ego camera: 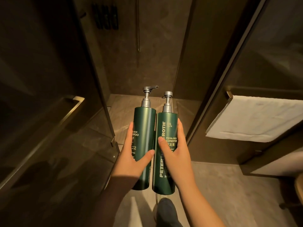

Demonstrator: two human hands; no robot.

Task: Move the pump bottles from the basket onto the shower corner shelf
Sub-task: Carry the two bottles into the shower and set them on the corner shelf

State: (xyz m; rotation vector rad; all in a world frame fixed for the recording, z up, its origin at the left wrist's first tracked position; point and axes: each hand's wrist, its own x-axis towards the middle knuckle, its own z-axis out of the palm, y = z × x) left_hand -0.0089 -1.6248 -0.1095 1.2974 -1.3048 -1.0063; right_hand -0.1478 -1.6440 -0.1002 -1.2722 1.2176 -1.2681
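Dim brown stone lines the shower stall (pixel 141 46) ahead of me, with a glass door (pixel 49 95) swung open on one side and a white towel (pixel 255 118) hanging on a rail on the other. I am holding two dark green pump bottles upright and side by side in the doorway, above the stone floor (pixel 213 185), their bodies touching or very nearly so. My left hand (pixel 132 154) is wrapped around the shampoo bottle (pixel 145 128), fingers up its outer side and thumb laid across the front near the label. My right hand (pixel 175 148) is wrapped around the conditioner bottle (pixel 165 128), which sits just to the towel side of the shampoo bottle; the thumb presses on the front over the white lettering and the fingers curl round the far side. Both bottles have silver pump heads; the shampoo bottle's spout points toward the conditioner bottle, and the other spout I cannot make out clearly. High on the stall's back wall, well above the bottles, a dark rack (pixel 105 16) is mounted, too blurred to read. Below the conditioner bottle a dark shoe (pixel 167 210) shows on the floor.
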